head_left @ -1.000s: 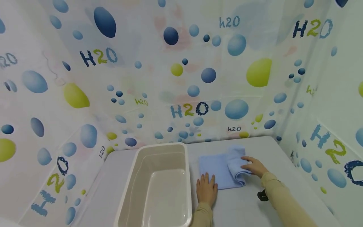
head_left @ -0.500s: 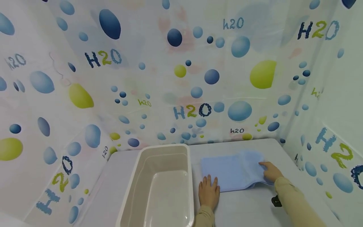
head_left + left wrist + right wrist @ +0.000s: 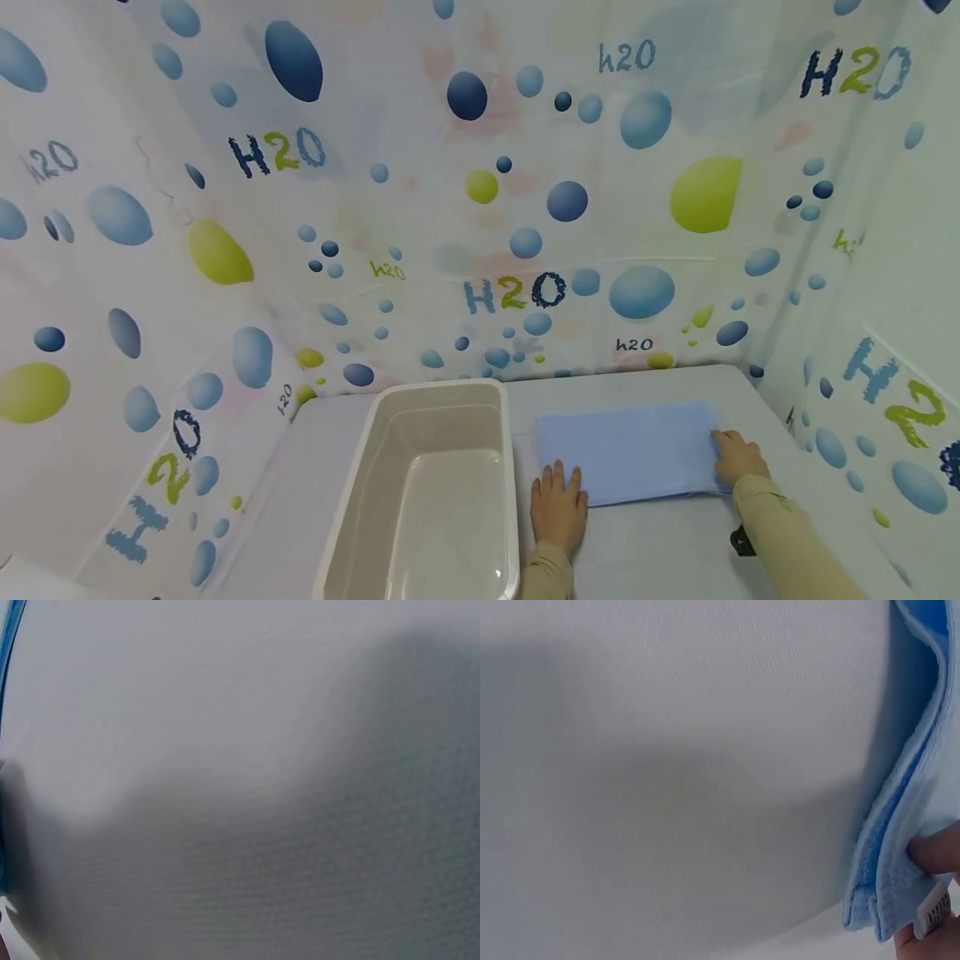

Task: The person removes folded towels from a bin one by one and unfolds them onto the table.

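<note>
Blue cloth, folded flat, lay right of centre in the lower half of the head view, on the pale table. Left hand rested at the cloth's lower left corner, fingers straight and slightly spread, gripping nothing. Right hand was at the cloth's right end; in the right wrist view, lower right, it pinched the layered edge, thumb above and finger below, beside a small white tag. Beige basin stood lower centre, left of the cloth and apart from it. Left wrist view: mostly shadowed tabletop, a blue strip along the left edge.
</note>
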Action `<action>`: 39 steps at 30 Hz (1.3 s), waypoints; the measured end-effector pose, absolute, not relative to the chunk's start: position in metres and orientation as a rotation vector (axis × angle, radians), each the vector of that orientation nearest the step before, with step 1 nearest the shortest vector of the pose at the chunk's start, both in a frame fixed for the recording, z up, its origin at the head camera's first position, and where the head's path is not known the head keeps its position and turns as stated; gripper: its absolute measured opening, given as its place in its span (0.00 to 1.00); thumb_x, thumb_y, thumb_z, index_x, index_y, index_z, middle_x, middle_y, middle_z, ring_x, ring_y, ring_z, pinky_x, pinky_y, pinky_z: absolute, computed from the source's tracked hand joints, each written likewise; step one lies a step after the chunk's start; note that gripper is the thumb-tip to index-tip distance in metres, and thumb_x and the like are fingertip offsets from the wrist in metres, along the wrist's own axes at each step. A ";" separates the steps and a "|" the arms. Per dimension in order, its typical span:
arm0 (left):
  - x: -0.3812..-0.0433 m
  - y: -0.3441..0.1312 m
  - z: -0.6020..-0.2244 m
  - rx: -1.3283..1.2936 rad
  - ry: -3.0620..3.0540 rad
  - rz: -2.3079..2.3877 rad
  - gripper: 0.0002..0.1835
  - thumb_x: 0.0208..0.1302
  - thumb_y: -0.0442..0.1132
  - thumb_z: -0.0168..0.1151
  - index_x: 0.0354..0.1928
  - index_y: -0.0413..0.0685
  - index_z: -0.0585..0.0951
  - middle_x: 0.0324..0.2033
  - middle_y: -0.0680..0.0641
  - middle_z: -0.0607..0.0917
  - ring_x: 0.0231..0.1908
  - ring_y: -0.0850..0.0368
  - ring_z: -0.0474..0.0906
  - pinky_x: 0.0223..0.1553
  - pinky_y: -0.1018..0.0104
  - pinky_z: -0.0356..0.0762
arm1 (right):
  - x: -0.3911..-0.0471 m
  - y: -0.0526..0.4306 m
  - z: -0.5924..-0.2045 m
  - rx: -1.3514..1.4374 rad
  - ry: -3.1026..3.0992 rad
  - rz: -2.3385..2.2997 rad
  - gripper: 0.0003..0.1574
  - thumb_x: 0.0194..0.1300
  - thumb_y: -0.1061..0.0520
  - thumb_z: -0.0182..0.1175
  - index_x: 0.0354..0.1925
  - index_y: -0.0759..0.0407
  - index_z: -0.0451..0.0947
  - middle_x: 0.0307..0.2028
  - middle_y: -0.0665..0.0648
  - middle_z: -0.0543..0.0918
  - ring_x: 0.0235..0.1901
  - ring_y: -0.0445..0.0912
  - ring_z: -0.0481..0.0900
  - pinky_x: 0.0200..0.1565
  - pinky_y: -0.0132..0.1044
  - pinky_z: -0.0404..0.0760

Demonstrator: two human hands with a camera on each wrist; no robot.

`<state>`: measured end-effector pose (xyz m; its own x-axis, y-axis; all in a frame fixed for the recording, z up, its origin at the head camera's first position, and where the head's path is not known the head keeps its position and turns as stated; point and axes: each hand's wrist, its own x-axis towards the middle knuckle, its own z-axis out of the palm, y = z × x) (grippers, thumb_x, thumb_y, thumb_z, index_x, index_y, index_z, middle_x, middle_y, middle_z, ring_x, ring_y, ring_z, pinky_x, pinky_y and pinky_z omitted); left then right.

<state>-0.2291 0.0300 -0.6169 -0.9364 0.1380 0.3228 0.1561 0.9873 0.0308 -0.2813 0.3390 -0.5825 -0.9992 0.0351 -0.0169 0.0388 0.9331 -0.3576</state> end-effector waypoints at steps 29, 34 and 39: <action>-0.214 0.082 -0.596 -0.798 -2.675 -0.191 0.17 0.63 0.42 0.54 0.54 0.50 0.78 0.53 0.51 0.81 0.52 0.56 0.77 0.53 0.63 0.75 | -0.320 0.250 -0.569 -0.417 3.123 -0.359 0.25 0.62 0.56 0.56 0.56 0.62 0.72 0.61 0.68 0.70 0.59 0.70 0.64 0.52 0.67 0.68; -0.209 0.086 -0.597 -0.834 -2.747 -0.146 0.19 0.65 0.47 0.51 0.56 0.52 0.76 0.55 0.54 0.79 0.54 0.58 0.76 0.53 0.65 0.75 | -0.315 0.233 -0.575 -0.345 2.982 -0.400 0.29 0.67 0.51 0.50 0.61 0.64 0.67 0.64 0.68 0.66 0.63 0.70 0.60 0.58 0.67 0.63; -0.210 0.087 -0.601 -0.800 -2.792 -0.103 0.21 0.66 0.51 0.50 0.58 0.55 0.75 0.56 0.55 0.78 0.56 0.59 0.74 0.54 0.65 0.74 | -0.313 0.229 -0.572 -0.277 2.927 -0.470 0.29 0.69 0.50 0.47 0.63 0.64 0.65 0.65 0.69 0.65 0.64 0.71 0.58 0.61 0.65 0.61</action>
<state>-0.2095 0.0870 -0.6014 -0.8230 0.5132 0.2435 0.5298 0.8481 0.0029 -0.3135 0.2289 -0.5720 -0.9695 -0.2072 -0.1312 -0.1557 0.9333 -0.3236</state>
